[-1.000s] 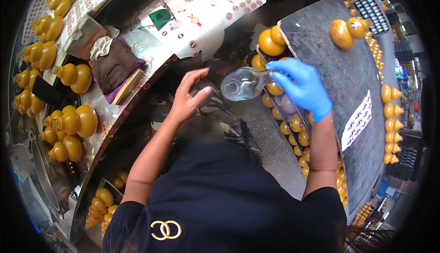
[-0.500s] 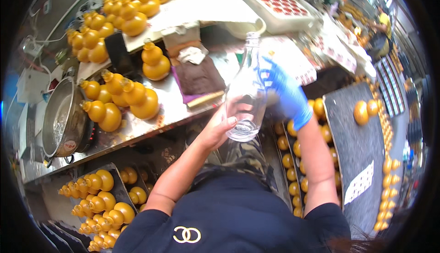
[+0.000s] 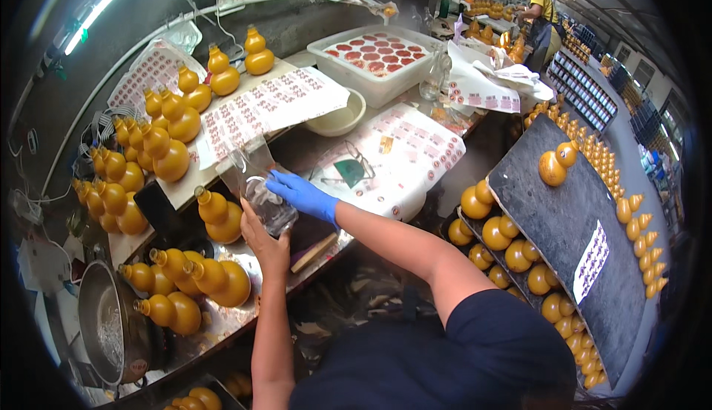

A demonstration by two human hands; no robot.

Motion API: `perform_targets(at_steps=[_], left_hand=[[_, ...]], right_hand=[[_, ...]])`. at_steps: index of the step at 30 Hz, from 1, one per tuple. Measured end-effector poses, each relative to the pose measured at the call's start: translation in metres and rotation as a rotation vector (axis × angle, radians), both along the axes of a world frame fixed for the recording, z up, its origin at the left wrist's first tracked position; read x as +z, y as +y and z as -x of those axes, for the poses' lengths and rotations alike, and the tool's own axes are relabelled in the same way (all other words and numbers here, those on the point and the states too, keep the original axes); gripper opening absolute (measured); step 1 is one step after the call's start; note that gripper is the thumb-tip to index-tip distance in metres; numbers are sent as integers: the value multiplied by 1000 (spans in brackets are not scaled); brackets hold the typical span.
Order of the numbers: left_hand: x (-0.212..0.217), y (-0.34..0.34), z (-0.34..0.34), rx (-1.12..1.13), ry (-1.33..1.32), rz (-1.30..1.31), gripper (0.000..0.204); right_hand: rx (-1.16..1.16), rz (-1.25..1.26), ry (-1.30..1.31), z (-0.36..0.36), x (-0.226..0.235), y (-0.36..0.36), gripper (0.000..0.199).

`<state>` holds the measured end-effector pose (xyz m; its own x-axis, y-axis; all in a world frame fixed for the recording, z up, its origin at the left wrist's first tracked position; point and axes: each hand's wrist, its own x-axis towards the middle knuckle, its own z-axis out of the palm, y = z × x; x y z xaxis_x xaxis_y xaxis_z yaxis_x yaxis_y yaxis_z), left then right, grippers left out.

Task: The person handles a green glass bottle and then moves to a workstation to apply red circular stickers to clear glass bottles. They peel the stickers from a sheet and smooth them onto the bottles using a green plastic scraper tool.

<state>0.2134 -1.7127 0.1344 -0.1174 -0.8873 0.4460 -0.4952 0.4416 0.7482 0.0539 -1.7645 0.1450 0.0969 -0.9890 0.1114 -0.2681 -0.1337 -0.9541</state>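
Note:
Between my hands a clear glass bottle (image 3: 250, 165) is tilted, its neck away from me and its base toward me. My left hand (image 3: 265, 245), bare, is wrapped round the lower part near the base. My right hand (image 3: 305, 196), in a blue glove, lies with stretched fingers against the bottle's right side. Just left of the bottle, an amber gourd-shaped bottle (image 3: 219, 217) stands on the bench. A brown cloth pad lies mostly hidden under my hands, with its wooden edge (image 3: 314, 253) showing.
More amber gourd bottles (image 3: 222, 280) crowd the bench's left side, beside a metal pan (image 3: 111, 325). Printed sticker sheets (image 3: 404, 161), a cream bowl (image 3: 340, 113) and a white tub (image 3: 386, 87) lie beyond. At right, a dark board (image 3: 571, 217) tops racks of gourd bottles. A person (image 3: 540, 17) stands far off.
The bottle has moved left and forward, over the bench by the cloth pad. My right hand has come across onto its side. The view has turned upward to the far bench and wall.

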Motion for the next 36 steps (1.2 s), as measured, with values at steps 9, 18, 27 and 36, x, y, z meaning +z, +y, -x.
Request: perform_targets(at_steps=[9,18,27,36], left_hand=[[-2,-6,10,6,30,41,101],[17,9,23,151,-175,138,101],[32,11,121,-401,-104,-109,64],[-16,-18,207,-416,-103,-301,54]], right_hand=[[-508,385,216,209,54,-46,17],[-603,-92,1363,347,95,-154,67],[-528,-229,1555,387,28,-241,87],[-594,-53,1685,379,37,-250,46]])
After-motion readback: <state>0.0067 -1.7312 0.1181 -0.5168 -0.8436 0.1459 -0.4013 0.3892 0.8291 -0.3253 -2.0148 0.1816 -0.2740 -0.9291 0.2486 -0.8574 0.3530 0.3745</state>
